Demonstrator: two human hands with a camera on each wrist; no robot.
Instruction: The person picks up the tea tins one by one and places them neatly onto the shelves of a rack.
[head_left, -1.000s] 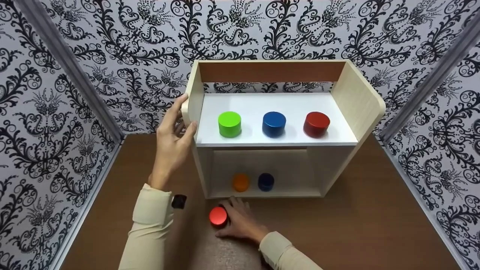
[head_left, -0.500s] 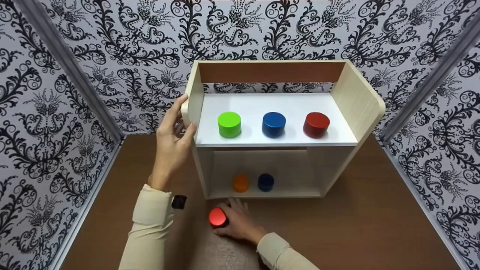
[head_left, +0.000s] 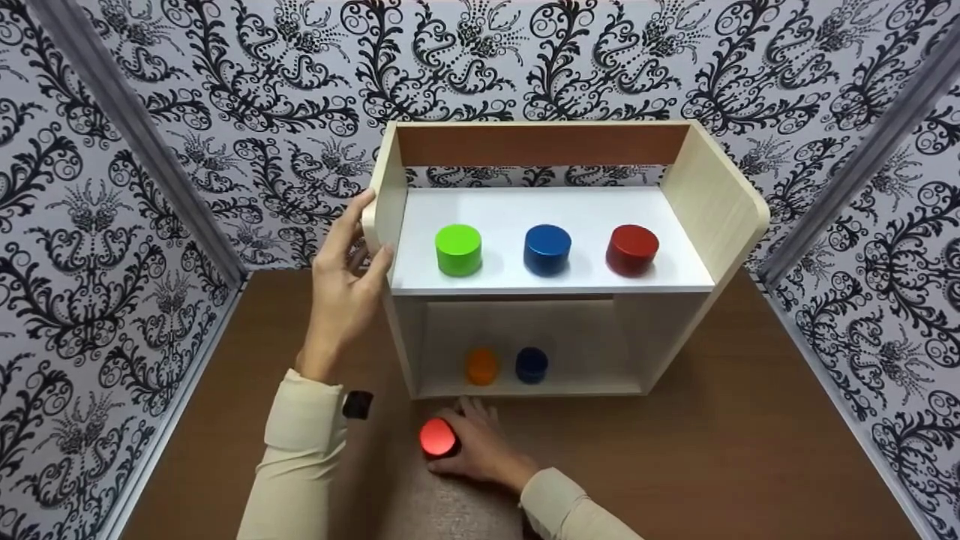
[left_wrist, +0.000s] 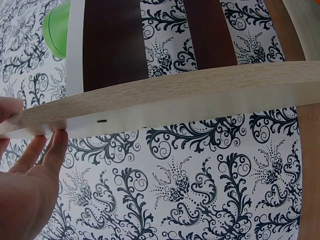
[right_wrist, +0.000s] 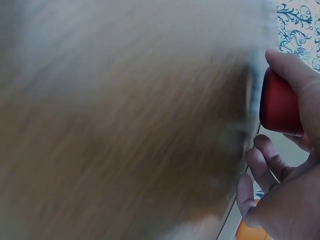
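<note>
My left hand (head_left: 341, 289) grips the front edge of the left side panel (head_left: 382, 202) of a two-tier wooden shelf. In the left wrist view, the fingertips (left_wrist: 59, 137) press the panel's outer face. My right hand (head_left: 480, 442) holds a red cylinder (head_left: 437, 437) between thumb and fingers, in front of the shelf near the tabletop. The right wrist view has the red cylinder (right_wrist: 280, 102) in the grasp, with the other fingers loosely bent below. Green (head_left: 458, 250), blue (head_left: 547, 250) and dark red (head_left: 632, 250) cylinders stand in a row on the white upper tier.
On the lower tier (head_left: 592, 386) sit an orange cylinder (head_left: 481, 366) and a dark blue cylinder (head_left: 532, 365), side by side. The shelf stands on a brown wooden table (head_left: 750, 450). Patterned walls (head_left: 300, 75) enclose the back and both sides.
My right hand and the red cylinder have shifted very slightly toward the front of the table. My left hand keeps its grip on the side panel, and the cylinders on the shelf stay put.
</note>
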